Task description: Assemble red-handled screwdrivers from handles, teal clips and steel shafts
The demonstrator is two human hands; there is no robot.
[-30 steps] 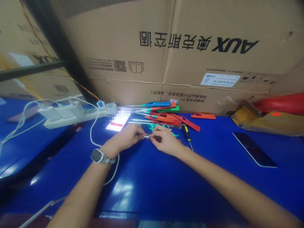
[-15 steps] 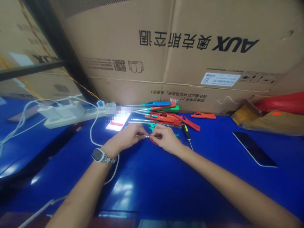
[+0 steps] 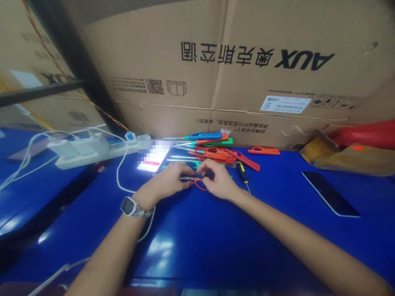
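Both my hands meet over the blue table (image 3: 216, 242) just in front of a pile of long-nosed lighters (image 3: 212, 149) in red, blue and green. My left hand (image 3: 168, 182), with a watch on its wrist, is closed around a thin metal tube (image 3: 189, 178). My right hand (image 3: 216, 179) pinches the other end of the same piece, where a thin red wire (image 3: 200, 186) loops out below the fingers. A teal lighter part lies partly hidden behind my hands.
A black-and-yellow screwdriver (image 3: 242, 173) lies right of my right hand. A lit phone (image 3: 153, 158) sits behind my left hand, a dark phone (image 3: 330, 193) at the right. A power strip (image 3: 89, 150) with chargers and white cables is at the left. A large cardboard box (image 3: 247, 70) walls the back.
My hands have shifted slightly toward me and the left; the red wire loop now shows more clearly under my right fingers.
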